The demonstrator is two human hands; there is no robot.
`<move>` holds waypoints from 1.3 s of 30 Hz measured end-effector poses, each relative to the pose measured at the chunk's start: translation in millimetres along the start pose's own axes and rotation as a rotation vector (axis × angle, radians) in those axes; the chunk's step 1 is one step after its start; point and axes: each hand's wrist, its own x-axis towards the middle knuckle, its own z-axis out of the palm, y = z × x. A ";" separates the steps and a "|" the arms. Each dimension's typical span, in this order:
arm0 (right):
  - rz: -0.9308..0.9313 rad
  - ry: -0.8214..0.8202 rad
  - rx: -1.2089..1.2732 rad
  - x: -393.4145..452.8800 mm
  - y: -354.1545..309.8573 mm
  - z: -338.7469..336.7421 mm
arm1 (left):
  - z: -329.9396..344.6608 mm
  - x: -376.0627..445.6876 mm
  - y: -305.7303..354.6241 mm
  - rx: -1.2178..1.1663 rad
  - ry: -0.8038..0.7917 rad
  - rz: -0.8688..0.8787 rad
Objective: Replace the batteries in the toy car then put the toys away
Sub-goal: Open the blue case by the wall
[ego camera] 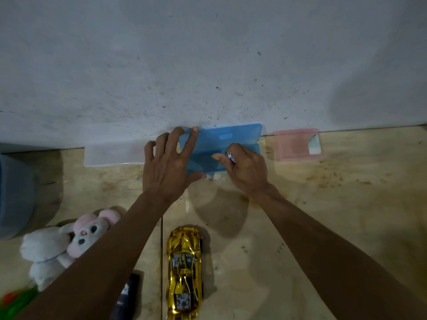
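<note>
At the far left I saw the rim of a grey-blue tub (13, 195) on the floor (323, 215), probably the place the toys would end up, though I could not see inside it. Just in front lay a plush bunny (67, 241), white and pink, partly under my left forearm, with something green and orange (13, 301) blurred at the corner. A dark flat object (126, 294) lay beside the arm; I could not tell what it was.

Against the wall (208, 54) sat a clear plastic case (113, 153), closed and untouched. Next to it my left hand (168, 165) rested on the blue case (221, 148), fingers (193, 138) spread, the index tip up on the raised lid and the thumb along the near edge. I judged that this was to keep the light case from sliding and its lid from dropping while the other hand worked.

My right hand (245, 167) reached into the open blue case, pinching a small battery (230, 157) between thumb and curled fingers. Whether it was going in or coming out I could not tell.

The gold toy car (184, 271) sat on the floor nearer me, between my forearms and well apart from the cases, standing on its wheels, so its battery hatch was out of view.

At the right a pink case (298, 144) stood against the wall, a pale slip showing at its corner.
</note>
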 end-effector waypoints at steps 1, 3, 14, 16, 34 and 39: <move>0.007 0.005 0.014 0.8 0.5 0.5 | -0.1 0.1 0.2 0.002 0.004 0.001; 0.025 0.018 0.045 2.9 0.7 0.1 | 0.1 0.0 0.6 0.004 0.010 -0.001; 0.224 0.005 0.152 -0.3 -35.5 -37.9 | -4.7 0.5 3.7 0.018 -0.005 -0.009; 0.300 -0.119 0.141 -22.6 -45.0 -41.2 | -5.8 0.2 3.9 0.017 -0.007 -0.012; -0.194 -0.253 -0.159 -74.7 -14.5 -19.7 | -6.9 -0.8 3.2 0.018 0.004 -0.006; -0.199 -0.338 -0.194 -69.2 -18.5 -21.5 | -7.2 -0.6 2.6 0.014 0.005 -0.002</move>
